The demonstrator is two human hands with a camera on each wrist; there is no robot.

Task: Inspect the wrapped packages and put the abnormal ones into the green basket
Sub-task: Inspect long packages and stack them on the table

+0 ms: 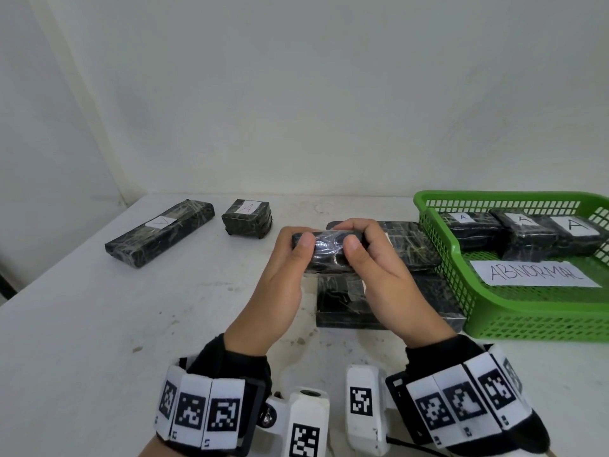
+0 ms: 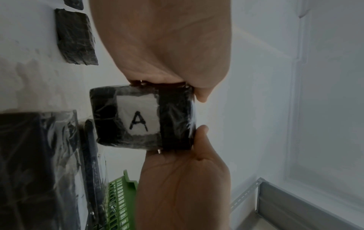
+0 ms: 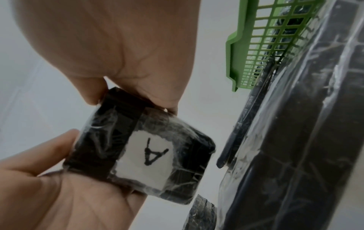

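Both hands hold a small black package (image 1: 328,252) wrapped in clear film above the middle of the table. My left hand (image 1: 298,240) grips its left end and my right hand (image 1: 357,237) its right end, thumbs on the near face. In the wrist views the package (image 2: 143,118) (image 3: 141,155) shows a white label marked "A" on its far face. The green basket (image 1: 543,324) stands at the right and holds three labelled packages (image 1: 524,239) and a paper reading "ABNORMAL" (image 1: 534,273).
A long wrapped package (image 1: 158,234) and a small cube-shaped package (image 1: 247,217) marked "A" lie at the back left. Flat black packages (image 1: 346,305) lie under the hands, against the basket's left wall. A wall rises behind the white table (image 1: 99,324).
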